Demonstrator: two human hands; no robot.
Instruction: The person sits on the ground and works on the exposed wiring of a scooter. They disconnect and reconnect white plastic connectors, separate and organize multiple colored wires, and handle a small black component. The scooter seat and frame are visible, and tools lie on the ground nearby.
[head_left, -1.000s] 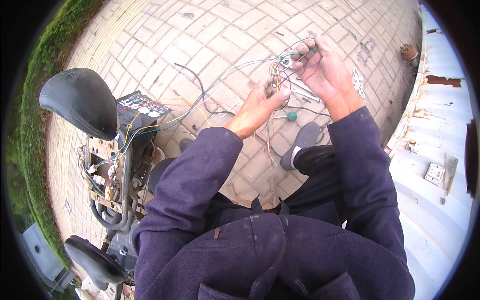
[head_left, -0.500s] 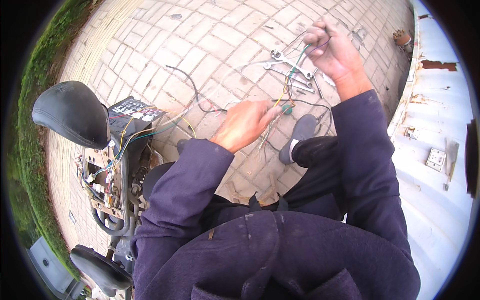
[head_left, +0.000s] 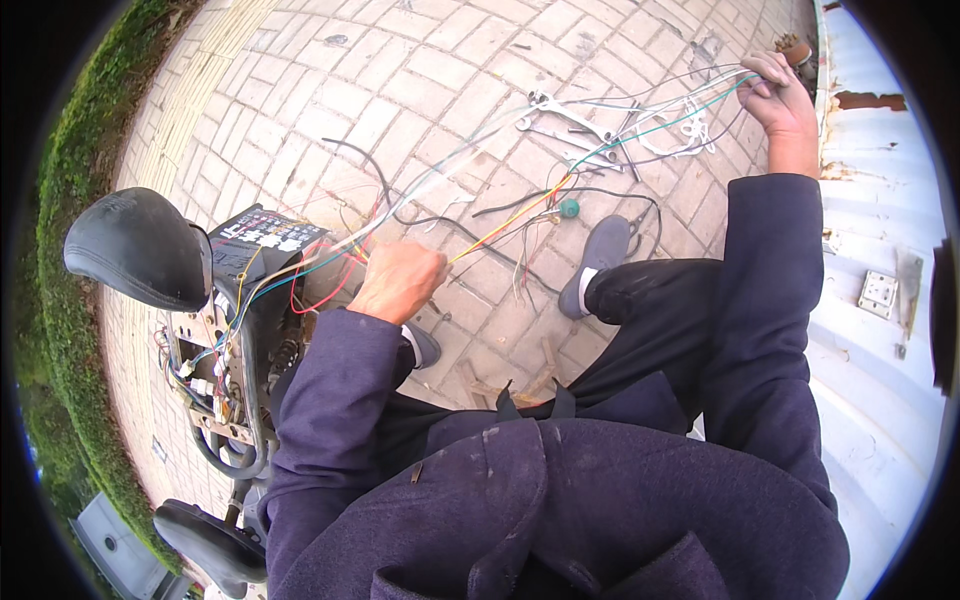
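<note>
My left hand (head_left: 398, 278) is closed round a bundle of thin electrical wires, with yellow and red wires (head_left: 510, 223) running out past the fingers toward the upper right. Far to the right and higher up, my right hand (head_left: 780, 103) pinches the other end of the wires. A green wire (head_left: 660, 126) and pale ones stretch from it across the paving. From my left hand the wires continue left to the open frame (head_left: 262, 335) of a small vehicle, where connectors and coloured wires hang. A padded black seat (head_left: 138, 250) stands over that frame.
Below the stretched wires, several wrenches (head_left: 570, 118) lie on the brick paving, beside a small green ball-like roll (head_left: 569, 208). A black cable (head_left: 372, 157) curls on the bricks. A white metal wall (head_left: 860, 220) bounds the right, a hedge (head_left: 75, 170) the left.
My right hand has moved right, drawing the wires out long. My left hand has shifted left and slightly down, away from the green roll. The wires now stretch between both hands.
</note>
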